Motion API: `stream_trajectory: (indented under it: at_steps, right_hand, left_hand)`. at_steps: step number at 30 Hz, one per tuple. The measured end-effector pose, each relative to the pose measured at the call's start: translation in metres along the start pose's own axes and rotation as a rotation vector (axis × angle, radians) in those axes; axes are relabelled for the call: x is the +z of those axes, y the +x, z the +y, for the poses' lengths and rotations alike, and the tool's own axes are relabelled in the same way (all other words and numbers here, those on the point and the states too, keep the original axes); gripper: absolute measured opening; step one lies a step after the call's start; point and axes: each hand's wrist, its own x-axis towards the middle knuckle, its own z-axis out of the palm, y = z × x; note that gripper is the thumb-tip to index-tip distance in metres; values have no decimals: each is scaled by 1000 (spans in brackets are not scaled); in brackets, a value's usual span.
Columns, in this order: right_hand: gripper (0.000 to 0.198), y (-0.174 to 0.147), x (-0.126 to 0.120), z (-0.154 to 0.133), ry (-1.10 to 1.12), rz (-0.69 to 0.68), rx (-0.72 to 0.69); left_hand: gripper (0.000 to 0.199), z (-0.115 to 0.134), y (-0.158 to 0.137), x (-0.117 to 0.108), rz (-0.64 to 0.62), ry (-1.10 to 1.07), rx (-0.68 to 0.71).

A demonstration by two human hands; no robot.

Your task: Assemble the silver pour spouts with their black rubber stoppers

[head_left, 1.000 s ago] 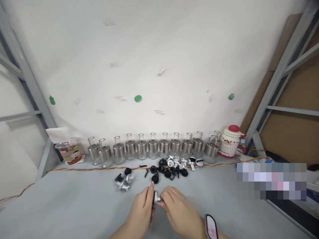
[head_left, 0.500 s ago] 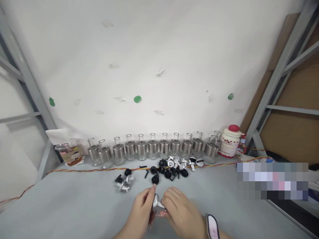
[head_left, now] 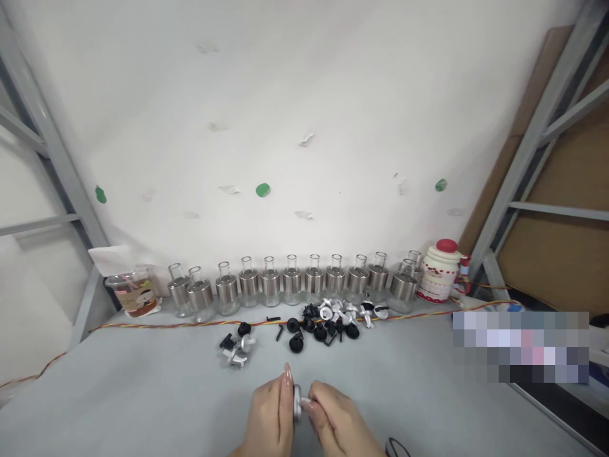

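Between my hands is a silver pourer cap (head_left: 298, 404), with a round disc and a narrow stem. The disc is pressed against the thumb side of my left hand (head_left: 270, 411), whose fingers are closed on it. Fingers of my right hand (head_left: 339, 419) pinch the stem on the other side. Part of the cap is hidden by the fingers. Ahead of my hands lies a black round stopper (head_left: 295, 344). A small group of silver caps (head_left: 235, 357) and black pieces (head_left: 227, 341) rests to the left.
A row of glass bottles with metal sleeves (head_left: 292, 279) stands along the wall. Silver caps (head_left: 349, 313) and black parts (head_left: 320, 333) are heaped before it. A twisted cable (head_left: 157, 325) crosses the table. A plastic cup (head_left: 136, 297) and a red-topped jar (head_left: 436, 276) stand at the ends.
Both hands have turned and come slightly lower and nearer to me. The cap's disc now faces my left palm more squarely, and the watch on my right wrist has mostly left view.
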Motion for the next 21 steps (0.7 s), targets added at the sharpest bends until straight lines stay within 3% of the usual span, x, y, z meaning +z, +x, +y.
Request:
stream_trajectory:
  at_steps: [3,6,8,10,12,14,17,19,21]
  right_hand:
    - [45,5,1,1,311,-130,234]
    - [47,11,-3,4,679,-264,451]
    - [46,15,-10,5,905,-455,611]
    - [41,19,-20,6,1028,-663,786]
    - [39,22,-26,10,1047,-719,849]
    - [42,25,-26,18,988,-607,777]
    - [46,29,-18,33,781,-302,632]
    - [48,31,-12,40,656,-195,585]
    - [51,32,-7,44,607,-184,567]
  left_hand:
    - [30,-6,3,-4,36,157,241]
    - [28,-7,4,-4,27,254,326]
    - [28,-5,4,-3,21,309,406]
    - [29,-2,6,-2,23,358,506]
    - [31,2,10,-2,-2,413,540]
    - [31,5,16,-4,-84,509,445]
    - [28,5,23,-9,-193,611,223]
    - [29,4,24,-10,-229,572,204]
    - [43,2,23,-9,-249,509,247]
